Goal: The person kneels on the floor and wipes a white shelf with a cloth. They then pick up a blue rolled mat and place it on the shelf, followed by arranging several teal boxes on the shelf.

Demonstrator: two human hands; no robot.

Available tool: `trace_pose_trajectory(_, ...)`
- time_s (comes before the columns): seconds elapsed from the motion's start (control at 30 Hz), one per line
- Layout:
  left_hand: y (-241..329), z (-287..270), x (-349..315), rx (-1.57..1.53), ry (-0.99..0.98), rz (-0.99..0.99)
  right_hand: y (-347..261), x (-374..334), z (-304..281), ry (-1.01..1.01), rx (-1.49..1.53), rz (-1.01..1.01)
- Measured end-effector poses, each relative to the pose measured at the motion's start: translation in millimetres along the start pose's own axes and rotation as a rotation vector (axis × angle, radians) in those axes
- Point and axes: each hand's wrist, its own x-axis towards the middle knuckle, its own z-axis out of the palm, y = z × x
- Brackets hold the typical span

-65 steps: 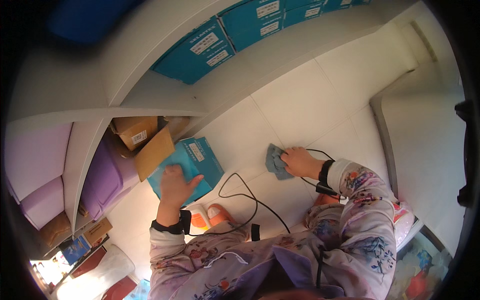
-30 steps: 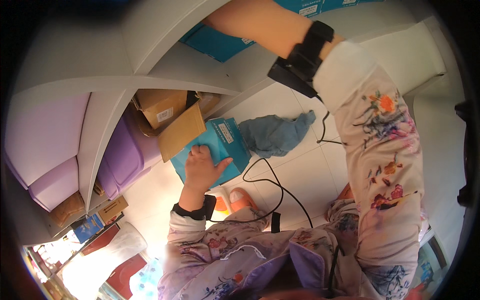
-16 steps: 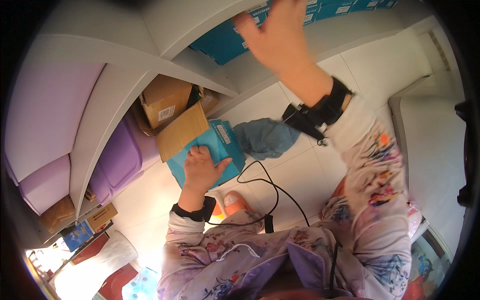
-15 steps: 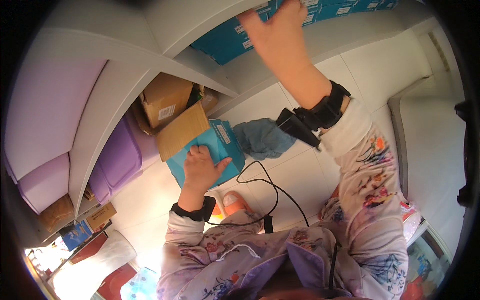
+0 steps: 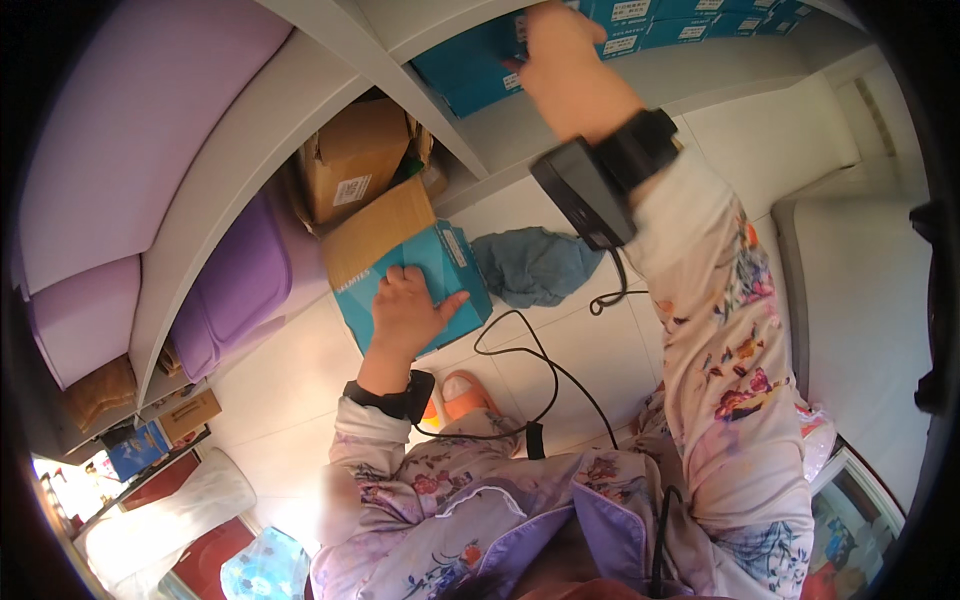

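My left hand (image 5: 408, 312) lies on top of a teal cardboard box (image 5: 350, 310) on the floor, thumb stretched out to the right and fingers slightly bent. The box's brown flap (image 5: 380, 235) stands folded out on its far side. At the top of the view, my right hand (image 5: 568, 62) reaches up into a shelf, touching a row of teal boxes (image 5: 460, 75) with white labels. Its thumb and a finger point apart; the other fingertips are partly hidden. Each wrist wears a black strapped device, the right one (image 5: 585, 190) with a cable.
A crumpled blue-grey cloth (image 5: 535, 265) and a looping black cable (image 5: 553, 385) lie on the tiled floor. Brown cartons (image 5: 350, 150) and purple bins (image 5: 235, 270) fill the left shelf compartments. A grey padded piece (image 5: 850, 290) stands at the right.
My right hand has shifted slightly against the shelf boxes, its wrist device turning more into view. My left hand stays on the floor box. The whole view has shifted a little.
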Motion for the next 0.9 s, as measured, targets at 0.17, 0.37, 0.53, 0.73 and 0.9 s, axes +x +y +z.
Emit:
trace_pose_trajectory(0.17, 0.6, 0.2, 0.9, -0.046, -0.074, -0.053, 9.0, -31.4, -35.3, 0.086, -0.032, -0.068)
trace_pose_trajectory(0.37, 0.1, -6.0, 2.6, -0.078, -0.117, -0.073, 5.7, -59.4, -78.5, 0.032, -0.002, -0.042)
trace_pose_trajectory(0.53, -1.0, -11.6, 0.4, -0.102, -0.118, -0.075, -22.1, -76.2, -132.7, -0.069, 0.058, 0.050)
trace_pose_trajectory(0.73, 1.3, -20.0, -1.4, -0.093, -0.188, -0.097, -46.8, -104.7, -230.3, -0.064, -0.008, 0.083)
trace_pose_trajectory(0.9, 7.2, -25.8, -2.3, 0.075, -0.138, -0.065, -33.9, -110.8, -331.1, 0.262, -0.066, 0.212)
